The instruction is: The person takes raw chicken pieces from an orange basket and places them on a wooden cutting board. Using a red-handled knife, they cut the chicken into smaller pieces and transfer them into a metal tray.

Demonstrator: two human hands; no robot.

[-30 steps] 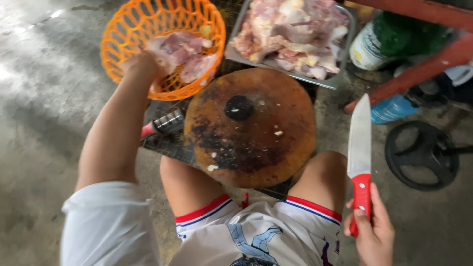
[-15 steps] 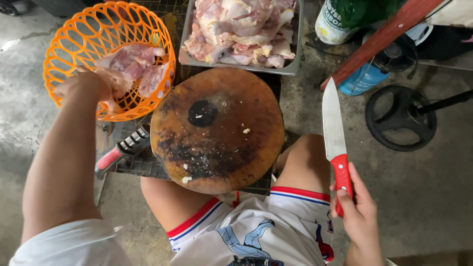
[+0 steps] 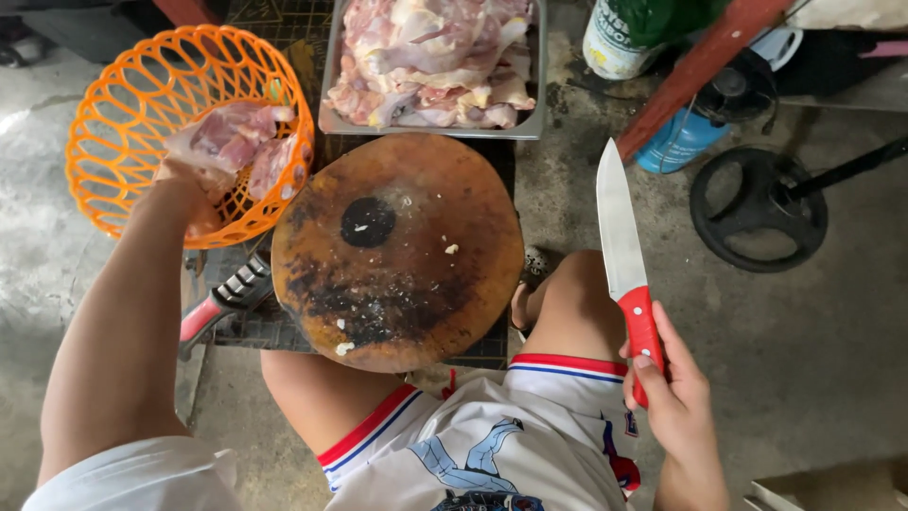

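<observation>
My left hand [image 3: 187, 192] reaches into an orange plastic basket [image 3: 113, 104] at the upper left and rests on raw chicken pieces [image 3: 241, 142] inside it; whether the fingers grip a piece is hard to tell. My right hand [image 3: 673, 388] at the lower right is closed on the red handle of a knife [image 3: 619, 237], blade pointing up and away. Between them sits a round, dark-stained wooden chopping board [image 3: 397, 251] with a few small scraps on it. Behind the board, a metal tray [image 3: 333, 118] is piled with raw chicken [image 3: 435, 57].
A second red-and-black handled tool [image 3: 227, 298] lies left of the board on a dark grate. My knees flank the board's near edge. At right on the concrete floor are a black wheel [image 3: 757, 210], a blue canister [image 3: 676, 142], a red bar [image 3: 695, 66] and a green-white container [image 3: 629, 33].
The view has shifted so everything sits further right in frame. My left hand stays in the basket on the chicken. My right hand keeps the knife upright beside my knee.
</observation>
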